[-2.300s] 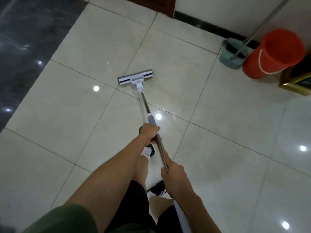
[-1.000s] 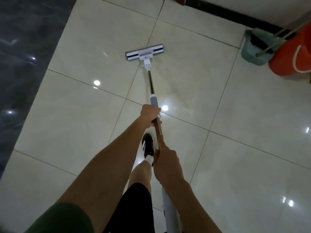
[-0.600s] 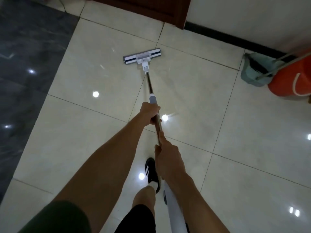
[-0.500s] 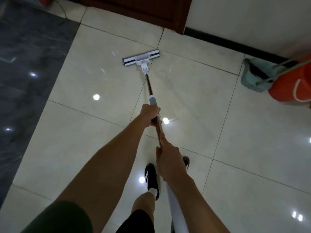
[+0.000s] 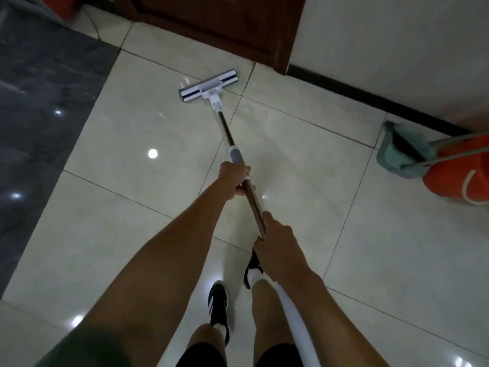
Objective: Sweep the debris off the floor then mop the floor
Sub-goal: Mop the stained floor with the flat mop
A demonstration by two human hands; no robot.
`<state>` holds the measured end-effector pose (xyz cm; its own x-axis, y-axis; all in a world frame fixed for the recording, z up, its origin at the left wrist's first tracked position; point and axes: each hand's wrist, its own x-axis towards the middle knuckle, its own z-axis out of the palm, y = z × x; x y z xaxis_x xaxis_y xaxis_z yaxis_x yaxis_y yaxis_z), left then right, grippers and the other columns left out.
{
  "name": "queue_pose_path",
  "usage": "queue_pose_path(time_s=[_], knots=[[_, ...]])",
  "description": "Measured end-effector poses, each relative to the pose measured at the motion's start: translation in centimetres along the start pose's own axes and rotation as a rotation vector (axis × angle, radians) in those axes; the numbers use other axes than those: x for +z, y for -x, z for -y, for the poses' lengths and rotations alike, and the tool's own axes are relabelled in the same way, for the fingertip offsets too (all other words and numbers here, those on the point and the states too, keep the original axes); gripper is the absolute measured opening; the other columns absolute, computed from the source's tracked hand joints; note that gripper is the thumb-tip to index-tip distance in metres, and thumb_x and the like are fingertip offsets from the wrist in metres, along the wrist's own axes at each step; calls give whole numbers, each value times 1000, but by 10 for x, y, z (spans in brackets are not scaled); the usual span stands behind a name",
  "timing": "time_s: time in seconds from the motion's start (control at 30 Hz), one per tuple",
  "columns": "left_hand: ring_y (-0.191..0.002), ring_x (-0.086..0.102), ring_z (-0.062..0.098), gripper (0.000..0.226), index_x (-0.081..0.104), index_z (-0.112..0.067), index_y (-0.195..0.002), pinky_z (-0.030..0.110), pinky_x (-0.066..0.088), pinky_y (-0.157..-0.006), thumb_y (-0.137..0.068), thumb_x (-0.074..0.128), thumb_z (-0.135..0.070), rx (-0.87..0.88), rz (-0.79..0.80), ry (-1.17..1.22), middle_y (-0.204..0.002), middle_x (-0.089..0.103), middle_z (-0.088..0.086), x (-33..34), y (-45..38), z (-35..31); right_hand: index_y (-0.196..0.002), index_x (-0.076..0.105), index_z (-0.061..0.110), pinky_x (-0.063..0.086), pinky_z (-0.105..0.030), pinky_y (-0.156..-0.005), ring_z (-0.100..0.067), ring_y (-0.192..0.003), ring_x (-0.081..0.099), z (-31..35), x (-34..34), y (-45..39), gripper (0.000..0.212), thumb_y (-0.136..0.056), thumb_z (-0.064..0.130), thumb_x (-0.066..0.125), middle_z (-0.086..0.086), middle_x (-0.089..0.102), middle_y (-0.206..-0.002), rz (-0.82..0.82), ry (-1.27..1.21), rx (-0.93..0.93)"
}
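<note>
While both hands clench its pole, the left hand (image 5: 236,180) ahead of the right hand (image 5: 277,247), the single mop (image 5: 226,128) runs lengthwise away from the person, its flat head (image 5: 208,86) crosswise on the pale floor (image 5: 304,160) near the door (image 5: 225,22).

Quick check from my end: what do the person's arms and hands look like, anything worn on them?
Both forearms are bare, and so are the left hand and right hand: no gloves, watch, rings or bands show. The left upper arm ends in a short dark green sleeve at the bottom edge. No sleeve shows on the right arm in this view.
</note>
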<state>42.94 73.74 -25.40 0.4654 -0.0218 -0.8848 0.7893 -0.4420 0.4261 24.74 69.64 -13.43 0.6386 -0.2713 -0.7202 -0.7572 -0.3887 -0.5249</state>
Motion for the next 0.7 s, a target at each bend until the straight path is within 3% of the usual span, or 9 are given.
queue_pose_path(time_s=[0.13,0.27,0.37,0.43,0.57,0.7], knots=[[-54,70,32,29,64,3,-113,55,62,-67,-88,70,-11,12,-2,71,-79,67,17,10,9,-4,-129,48,19,59,-28,-62,-15,-71,65,-5,-23,5,39,-92,6,52,3,55,-84,12,-60,-15],[-51,69,31,27,61,4,-110,44,61,-56,-89,72,-12,34,-17,52,-77,66,16,6,3,-18,-127,48,15,49,-16,-51,-14,-66,61,7,-24,-9,36,-93,7,52,-3,59,-90,-10,-15,-41],[-47,66,28,28,60,5,-111,38,58,-51,-91,70,-12,56,-38,57,-75,64,15,3,-10,-26,-122,49,12,57,-27,-63,-20,-76,65,15,-24,-25,30,-92,9,52,-10,61,-97,-16,-2,-52],[-46,65,28,30,61,6,-113,42,61,-56,-91,70,-12,72,-55,61,-75,63,15,0,-17,-31,-121,50,14,60,-34,-71,-24,-83,67,19,-24,-34,30,-91,10,52,-11,63,-101,-26,7,-59],[-50,64,28,26,62,4,-113,48,63,-68,-93,68,-10,79,-41,72,-84,62,17,-1,-33,-39,-123,50,13,56,-28,-68,-25,-87,67,20,-22,-53,32,-91,10,52,-12,64,-106,-55,23,-101],[-57,65,29,15,59,-1,-107,43,62,-59,-97,64,-12,48,2,45,-91,61,17,3,-31,-34,-134,44,14,52,-26,-67,-22,-85,65,10,-18,-54,40,-94,12,50,-13,65,-110,-57,78,-110]])
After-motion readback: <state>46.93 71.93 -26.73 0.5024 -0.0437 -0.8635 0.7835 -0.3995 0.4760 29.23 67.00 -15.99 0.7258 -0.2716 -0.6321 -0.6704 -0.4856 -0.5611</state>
